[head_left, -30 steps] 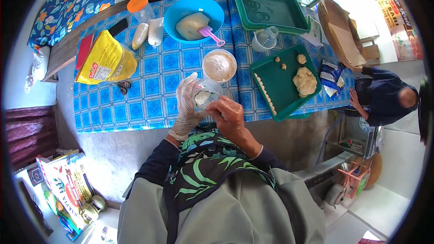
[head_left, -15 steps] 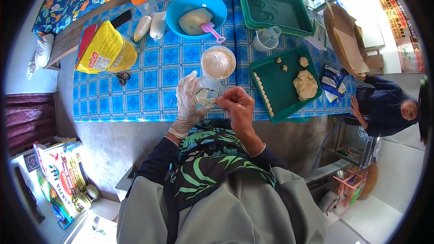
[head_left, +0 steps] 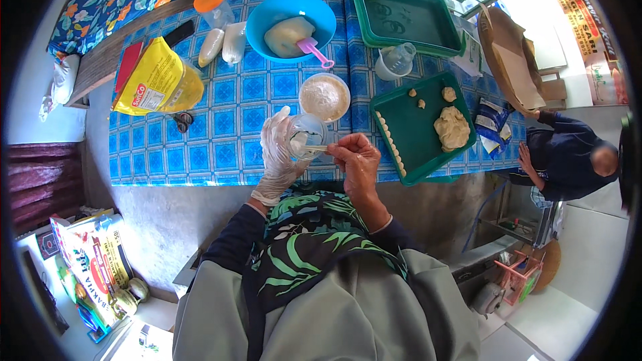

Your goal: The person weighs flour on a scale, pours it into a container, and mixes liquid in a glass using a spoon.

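Observation:
My left hand (head_left: 275, 149), in a thin whitish glove, is wrapped round a clear cup (head_left: 313, 126) with something white inside. Bare fingers of my right hand (head_left: 358, 160) pinch a thin pale stick (head_left: 315, 148) whose other end reaches into the cup. Whether that end is a spoon, I cannot tell. Just beyond the cup stands a round tub of whitish powder (head_left: 324, 96). Farther back, a blue bowl (head_left: 257, 23) holds pale dough (head_left: 287, 36) and a pink spatula (head_left: 311, 47).
On the right, a green tray (head_left: 420, 175) carries a dough lump (head_left: 452, 128) and a row of small pieces. Behind it are a white cup (head_left: 391, 67) and stacked green trays (head_left: 458, 43). A yellow pouch (head_left: 157, 80) and scissors (head_left: 182, 121) lie left. Another person (head_left: 568, 154) is at right.
My right hand has drawn slightly to the right, and more of the stick now shows between its fingers and the cup. The left hand keeps its hold on the cup.

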Demonstrator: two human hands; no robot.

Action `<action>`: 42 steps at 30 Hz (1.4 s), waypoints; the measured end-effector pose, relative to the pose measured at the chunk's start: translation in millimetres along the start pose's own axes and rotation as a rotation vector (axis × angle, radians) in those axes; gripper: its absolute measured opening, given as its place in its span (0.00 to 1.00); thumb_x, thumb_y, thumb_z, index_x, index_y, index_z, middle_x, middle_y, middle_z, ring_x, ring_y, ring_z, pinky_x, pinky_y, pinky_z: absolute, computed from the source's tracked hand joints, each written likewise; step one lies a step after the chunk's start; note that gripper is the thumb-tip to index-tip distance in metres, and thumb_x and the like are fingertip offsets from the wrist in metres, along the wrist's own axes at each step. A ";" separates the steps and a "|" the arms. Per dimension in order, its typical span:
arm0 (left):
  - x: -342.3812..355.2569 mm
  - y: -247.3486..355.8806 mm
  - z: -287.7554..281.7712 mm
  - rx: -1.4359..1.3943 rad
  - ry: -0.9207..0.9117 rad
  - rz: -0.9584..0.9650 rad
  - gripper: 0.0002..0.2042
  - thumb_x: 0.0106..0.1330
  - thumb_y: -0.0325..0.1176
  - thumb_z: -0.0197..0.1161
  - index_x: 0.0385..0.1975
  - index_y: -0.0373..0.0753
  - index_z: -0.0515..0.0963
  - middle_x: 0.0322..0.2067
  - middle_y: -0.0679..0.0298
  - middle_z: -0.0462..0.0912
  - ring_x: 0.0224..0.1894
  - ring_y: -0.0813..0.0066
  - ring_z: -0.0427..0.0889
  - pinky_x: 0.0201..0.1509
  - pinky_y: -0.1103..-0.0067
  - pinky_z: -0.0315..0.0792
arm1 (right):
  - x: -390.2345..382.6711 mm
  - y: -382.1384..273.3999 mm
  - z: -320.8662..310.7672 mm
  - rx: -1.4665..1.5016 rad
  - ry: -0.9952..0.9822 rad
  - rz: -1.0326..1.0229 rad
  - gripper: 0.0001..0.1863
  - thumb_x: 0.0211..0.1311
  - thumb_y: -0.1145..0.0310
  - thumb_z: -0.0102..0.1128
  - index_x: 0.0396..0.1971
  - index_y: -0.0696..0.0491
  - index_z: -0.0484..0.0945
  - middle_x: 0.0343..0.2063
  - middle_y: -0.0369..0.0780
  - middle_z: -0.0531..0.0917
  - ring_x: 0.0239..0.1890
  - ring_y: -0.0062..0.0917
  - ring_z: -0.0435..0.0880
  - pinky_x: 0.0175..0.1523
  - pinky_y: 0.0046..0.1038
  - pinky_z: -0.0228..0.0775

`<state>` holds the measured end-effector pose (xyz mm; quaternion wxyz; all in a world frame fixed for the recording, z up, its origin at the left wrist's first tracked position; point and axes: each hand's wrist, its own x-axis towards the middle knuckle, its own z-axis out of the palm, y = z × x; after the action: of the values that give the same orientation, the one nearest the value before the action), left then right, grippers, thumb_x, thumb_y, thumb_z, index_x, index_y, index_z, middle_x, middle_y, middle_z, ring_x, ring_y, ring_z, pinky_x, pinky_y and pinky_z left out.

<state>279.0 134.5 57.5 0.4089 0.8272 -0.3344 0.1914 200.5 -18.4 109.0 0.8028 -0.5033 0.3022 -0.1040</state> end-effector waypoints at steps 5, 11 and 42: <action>0.6 -4.9 -1.7 -0.012 -0.015 -0.004 0.49 0.44 0.44 0.79 0.64 0.38 0.55 0.62 0.49 0.65 0.61 0.48 0.65 0.64 0.57 0.58 | -1.8 -0.4 5.9 -0.010 0.080 0.024 0.09 0.49 0.83 0.67 0.27 0.56 0.76 0.22 0.35 0.82 0.21 0.15 0.78 0.25 0.17 0.66; 1.6 -6.8 -0.9 0.003 -0.004 0.015 0.48 0.44 0.43 0.79 0.64 0.38 0.56 0.61 0.48 0.65 0.61 0.48 0.66 0.63 0.57 0.59 | -0.2 1.2 9.4 0.002 0.096 0.009 0.10 0.48 0.83 0.68 0.28 0.56 0.75 0.22 0.35 0.81 0.22 0.16 0.79 0.26 0.17 0.67; 0.7 -35.8 -8.9 -0.080 0.032 -0.176 0.48 0.46 0.34 0.76 0.67 0.37 0.52 0.62 0.52 0.61 0.63 0.54 0.62 0.66 0.65 0.60 | 44.1 -33.1 -5.1 -0.008 0.295 -0.255 0.08 0.50 0.83 0.67 0.27 0.57 0.76 0.21 0.37 0.81 0.17 0.13 0.73 0.20 0.16 0.59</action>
<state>304.5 157.2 43.6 0.4622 0.8333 -0.2613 0.1543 237.2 -58.6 119.4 0.7282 -0.5200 0.3506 -0.2764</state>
